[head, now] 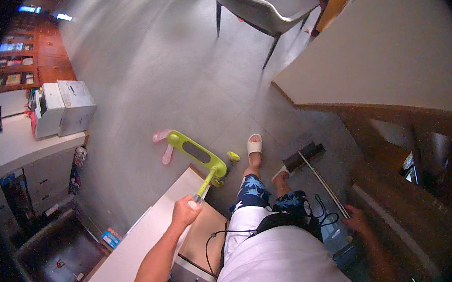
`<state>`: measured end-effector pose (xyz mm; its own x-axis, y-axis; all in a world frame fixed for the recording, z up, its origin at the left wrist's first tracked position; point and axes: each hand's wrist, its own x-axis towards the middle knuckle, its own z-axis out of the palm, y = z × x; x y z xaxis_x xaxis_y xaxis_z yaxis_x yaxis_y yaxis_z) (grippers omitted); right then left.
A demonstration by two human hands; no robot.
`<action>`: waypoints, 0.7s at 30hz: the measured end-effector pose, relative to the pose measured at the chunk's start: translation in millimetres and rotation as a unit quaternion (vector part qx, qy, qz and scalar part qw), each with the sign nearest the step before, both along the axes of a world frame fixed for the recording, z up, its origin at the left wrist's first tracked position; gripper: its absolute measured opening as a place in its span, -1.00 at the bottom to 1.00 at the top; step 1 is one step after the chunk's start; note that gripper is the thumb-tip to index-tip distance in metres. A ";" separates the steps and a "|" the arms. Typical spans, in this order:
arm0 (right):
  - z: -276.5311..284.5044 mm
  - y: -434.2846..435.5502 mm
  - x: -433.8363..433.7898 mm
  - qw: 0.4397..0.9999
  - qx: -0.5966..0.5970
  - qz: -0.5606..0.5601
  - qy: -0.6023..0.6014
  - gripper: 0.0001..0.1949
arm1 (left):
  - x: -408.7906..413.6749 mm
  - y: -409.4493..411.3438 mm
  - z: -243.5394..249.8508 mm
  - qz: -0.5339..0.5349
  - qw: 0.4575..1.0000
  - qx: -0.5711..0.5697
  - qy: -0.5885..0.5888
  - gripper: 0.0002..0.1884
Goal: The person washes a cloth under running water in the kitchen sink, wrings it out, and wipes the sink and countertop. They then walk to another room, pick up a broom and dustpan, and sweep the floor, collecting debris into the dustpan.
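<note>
My left hand (186,211) is closed around the top of the steering column of a lime-green child's kick scooter (198,151). The scooter's deck with its dark grip pad stretches away over the floor, and its small wheels show near the column. At lower right, my right hand (355,219) grips the upper end of a long thin broom handle (324,182). A wide dark broom head (303,156) rests on the floor by my right foot, partly covering that slipper. Whether a second tool lies along the handle, I cannot tell.
Pink shoes (166,153) lie at the scooter's far end. A white counter (115,257) runs along my left. A grey chair (253,3) stands ahead, beside a white tabletop (381,56). White boxes (78,106) sit on a cabinet at far left. A black cord (208,248) hangs at my waist.
</note>
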<state>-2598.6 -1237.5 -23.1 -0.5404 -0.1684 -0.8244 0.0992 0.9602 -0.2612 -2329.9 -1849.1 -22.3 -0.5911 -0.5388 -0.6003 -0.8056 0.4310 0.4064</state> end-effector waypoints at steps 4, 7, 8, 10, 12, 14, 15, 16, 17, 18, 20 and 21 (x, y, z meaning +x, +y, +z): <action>8.0 -33.1 -24.8 0.997 0.013 0.063 0.030 -0.33 | -7.5 -35.8 4.4 0.002 1.000 -0.015 -0.005 -0.76; -9.8 -28.6 -40.4 0.992 -0.044 0.105 0.050 -0.35 | -18.3 -59.1 5.7 -0.021 1.000 -0.021 -0.002 -0.74; -12.5 -30.0 -47.0 0.999 -0.043 0.032 -0.011 -0.36 | -17.6 -64.3 3.4 -0.034 0.999 -0.030 0.008 -0.73; -14.6 -51.0 -62.2 0.993 -0.055 -0.055 -0.090 -0.37 | -18.4 -75.6 -1.1 -0.036 0.998 -0.039 -0.024 -0.71; -13.9 -65.0 -70.2 0.992 -0.075 -0.029 -0.096 -0.36 | -27.0 -86.8 3.5 -0.020 0.997 -0.037 -0.059 -0.66; -8.3 -89.5 -80.2 0.995 -0.072 0.024 -0.070 -0.36 | -19.7 -94.2 1.9 -0.006 0.997 -0.067 -0.041 -0.65; 1.8 -109.5 -80.5 0.996 -0.056 0.031 -0.062 -0.35 | -18.6 -95.8 0.4 -0.001 0.996 -0.079 -0.036 -0.64; 7.0 -119.7 -78.9 0.997 -0.036 0.035 -0.056 -0.35 | -30.2 -93.8 15.5 0.050 0.993 -0.041 -0.101 -0.53; 3.9 -122.0 -81.0 0.997 -0.045 0.038 -0.045 -0.34 | -31.8 -88.4 20.7 0.036 0.992 -0.118 -0.027 -0.49; -0.2 -121.2 -81.5 0.997 -0.053 0.042 -0.039 -0.33 | -25.9 -76.4 26.4 0.023 0.980 -0.193 0.044 -0.45; -9.2 -112.9 -84.7 0.997 -0.043 0.056 -0.027 -0.32 | -10.2 -42.3 34.3 0.000 0.947 -0.301 0.113 -0.36; -17.9 -110.4 -87.6 0.997 -0.033 0.068 -0.027 -0.32 | 5.5 -17.5 38.8 -0.016 0.941 -0.322 0.101 -0.36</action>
<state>-2686.2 -1347.9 -41.1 -0.4643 -0.2919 -0.8362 -0.0152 0.9466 -0.3220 -2324.4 -1866.5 16.5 -0.6801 -0.7325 -0.0294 -0.7226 0.6630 0.1956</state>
